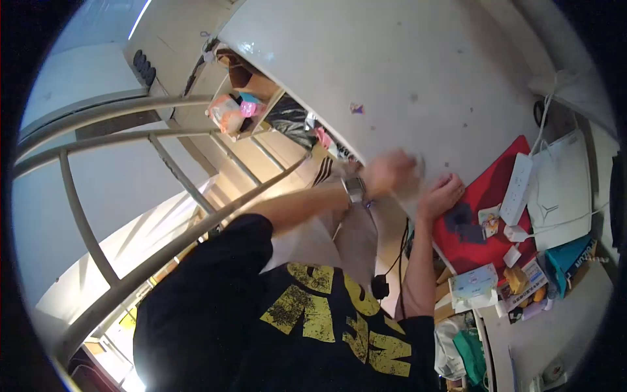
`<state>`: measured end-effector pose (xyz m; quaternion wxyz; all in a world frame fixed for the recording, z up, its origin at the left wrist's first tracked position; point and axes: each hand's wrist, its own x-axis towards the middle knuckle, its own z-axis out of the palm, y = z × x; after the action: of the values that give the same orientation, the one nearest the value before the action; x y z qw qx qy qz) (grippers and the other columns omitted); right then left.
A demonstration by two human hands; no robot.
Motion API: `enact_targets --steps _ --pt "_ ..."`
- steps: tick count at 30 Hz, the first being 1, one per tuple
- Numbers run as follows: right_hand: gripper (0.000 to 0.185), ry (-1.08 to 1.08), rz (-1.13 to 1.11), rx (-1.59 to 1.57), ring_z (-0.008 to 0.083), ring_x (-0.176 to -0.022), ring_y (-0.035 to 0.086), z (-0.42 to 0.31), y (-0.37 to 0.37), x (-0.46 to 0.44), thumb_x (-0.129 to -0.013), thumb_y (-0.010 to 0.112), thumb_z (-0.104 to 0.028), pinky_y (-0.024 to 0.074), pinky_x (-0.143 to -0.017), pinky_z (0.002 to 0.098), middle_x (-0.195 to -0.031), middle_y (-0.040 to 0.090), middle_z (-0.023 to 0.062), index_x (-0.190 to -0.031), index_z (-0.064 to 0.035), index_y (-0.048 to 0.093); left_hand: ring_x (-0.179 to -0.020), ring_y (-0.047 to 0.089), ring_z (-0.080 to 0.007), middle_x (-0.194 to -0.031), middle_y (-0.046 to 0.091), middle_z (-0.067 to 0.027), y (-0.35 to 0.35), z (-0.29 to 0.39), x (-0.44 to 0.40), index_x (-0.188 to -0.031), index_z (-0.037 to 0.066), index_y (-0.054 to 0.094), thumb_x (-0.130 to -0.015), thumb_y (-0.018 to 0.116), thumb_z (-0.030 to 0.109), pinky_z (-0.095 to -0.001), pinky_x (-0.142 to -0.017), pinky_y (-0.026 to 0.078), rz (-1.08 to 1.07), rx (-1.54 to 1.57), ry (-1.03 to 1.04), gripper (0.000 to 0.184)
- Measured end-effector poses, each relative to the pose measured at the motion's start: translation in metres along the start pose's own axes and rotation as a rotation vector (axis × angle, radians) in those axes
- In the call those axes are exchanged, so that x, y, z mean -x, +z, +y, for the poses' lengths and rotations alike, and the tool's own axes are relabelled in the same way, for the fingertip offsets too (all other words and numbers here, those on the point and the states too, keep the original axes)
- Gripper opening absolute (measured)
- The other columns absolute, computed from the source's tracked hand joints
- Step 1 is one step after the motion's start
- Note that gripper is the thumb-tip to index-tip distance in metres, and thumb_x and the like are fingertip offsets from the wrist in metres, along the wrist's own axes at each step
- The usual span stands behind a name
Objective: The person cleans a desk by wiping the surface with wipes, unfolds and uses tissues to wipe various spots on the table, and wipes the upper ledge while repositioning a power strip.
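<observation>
My left hand (392, 173), with a watch (353, 189) on its wrist, is over the front edge of the white table (431, 78). It is smeared by motion, and a blurred pale shape shows beside its fingers. To its right my right hand (444, 195) is at the table edge, palm partly up and fingers curled, with nothing clearly visible in it. Close by that hand lies a red mat (486, 251) bearing dark grey cloth-like pieces (465, 223) and a small printed packet (488, 222).
A white power strip (516, 189) and a white flat case (563, 189) lie at the right. Nearer are a tissue pack (473, 286) and a teal bag (567, 261). A metal rail (176, 242) runs along the left. A small sticker (356, 108) is on the table.
</observation>
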<state>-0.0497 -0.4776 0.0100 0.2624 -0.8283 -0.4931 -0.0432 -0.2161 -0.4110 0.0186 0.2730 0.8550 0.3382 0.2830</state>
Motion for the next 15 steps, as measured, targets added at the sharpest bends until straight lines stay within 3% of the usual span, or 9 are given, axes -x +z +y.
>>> enact_targets --steps 2,4,6,9,10,12,13,14,15 --pt "0.017 0.075 0.076 -0.03 0.0416 -0.093 0.051 -0.002 0.002 0.001 -0.092 0.048 -0.012 0.0403 -0.083 0.0486 -0.097 0.056 0.0235 -0.098 0.0029 0.051 -0.093 0.06 -0.0278 -0.094 0.06 -0.0117 0.006 0.015 -0.011 -0.099 0.008 0.063 -0.078 0.061 0.016 -0.0422 -0.082 0.051 -0.12 0.081 0.149 0.023" --pt "0.016 0.061 0.078 -0.025 0.0416 -0.093 0.051 -0.002 0.003 0.0 -0.092 0.047 -0.01 0.0402 -0.084 0.0486 -0.098 0.055 0.0234 -0.099 0.0032 0.051 -0.097 0.059 -0.0283 -0.097 0.062 -0.0118 -0.015 -0.012 -0.057 -0.097 0.007 0.064 -0.078 0.062 0.017 -0.0415 -0.082 0.05 -0.175 0.168 -0.429 0.021" --pt "0.015 0.045 0.065 -0.01 0.0415 -0.094 0.051 -0.002 0.004 0.0 -0.092 0.047 -0.009 0.0403 -0.084 0.0488 -0.098 0.055 0.0233 -0.099 0.0035 0.05 -0.102 0.057 -0.0298 -0.101 0.064 -0.0131 -0.041 -0.116 -0.075 -0.095 0.007 0.066 -0.077 0.064 0.016 -0.0395 -0.082 0.049 -0.007 -0.138 -0.043 0.021" --pt "0.016 0.014 0.039 0.021 0.0415 -0.094 0.052 -0.003 -0.001 -0.003 -0.091 0.047 -0.009 0.0405 -0.084 0.0493 -0.098 0.056 0.0232 -0.1 0.004 0.05 -0.08 0.058 -0.0278 -0.081 0.061 -0.0104 -0.141 -0.179 -0.138 -0.08 0.007 0.062 -0.074 0.065 0.015 -0.0395 -0.068 0.046 0.273 -0.383 -0.2 0.01" --pt "0.016 0.02 0.035 0.032 0.0416 -0.095 0.052 -0.006 -0.002 -0.004 -0.091 0.048 -0.01 0.0406 -0.084 0.0496 -0.099 0.056 0.0233 -0.099 0.0042 0.05 -0.068 0.059 -0.0253 -0.067 0.058 -0.0111 -0.153 -0.187 -0.149 -0.068 0.007 0.058 -0.075 0.064 0.014 -0.0402 -0.058 0.045 0.545 -0.472 -0.119 0.012" --pt "0.017 0.041 0.019 0.048 0.0417 -0.096 0.052 -0.013 -0.003 -0.006 -0.091 0.048 -0.01 0.0407 -0.084 0.0499 -0.1 0.056 0.0235 -0.1 0.0045 0.05 -0.067 0.059 -0.0269 -0.068 0.059 -0.0101 -0.143 -0.173 -0.137 -0.075 0.006 0.061 -0.076 0.062 0.013 -0.0405 -0.059 0.046 0.226 -0.295 -0.17 0.007" --pt "0.017 0.05 0.006 0.058 0.0418 -0.096 0.052 -0.012 -0.002 -0.006 -0.092 0.048 -0.011 0.0408 -0.085 0.0501 -0.1 0.056 0.0237 -0.1 0.0047 0.05 -0.075 0.059 -0.0282 -0.079 0.063 -0.0087 -0.108 -0.167 -0.131 -0.084 0.006 0.063 -0.074 0.061 0.01 -0.0401 -0.063 0.048 0.052 -0.36 -0.107 0.012" --pt "0.018 0.055 -0.006 0.068 0.0419 -0.097 0.052 -0.011 -0.002 -0.007 -0.092 0.047 -0.011 0.0408 -0.085 0.0502 -0.101 0.056 0.0238 -0.1 0.0048 0.05 -0.083 0.058 -0.0295 -0.09 0.063 -0.0085 -0.075 -0.154 -0.117 -0.091 0.007 0.064 -0.071 0.061 0.009 -0.0413 -0.064 0.049 0.214 -0.33 0.126 0.02" --pt "0.019 0.053 -0.014 0.101 0.0418 -0.097 0.052 -0.006 -0.003 -0.005 -0.092 0.047 -0.012 0.0409 -0.085 0.0503 -0.101 0.056 0.0239 -0.1 0.005 0.05 -0.087 0.058 -0.0303 -0.095 0.064 -0.0095 -0.071 -0.141 -0.122 -0.093 0.007 0.064 -0.072 0.061 0.009 -0.0416 -0.068 0.049 0.151 -0.192 0.062 0.021"
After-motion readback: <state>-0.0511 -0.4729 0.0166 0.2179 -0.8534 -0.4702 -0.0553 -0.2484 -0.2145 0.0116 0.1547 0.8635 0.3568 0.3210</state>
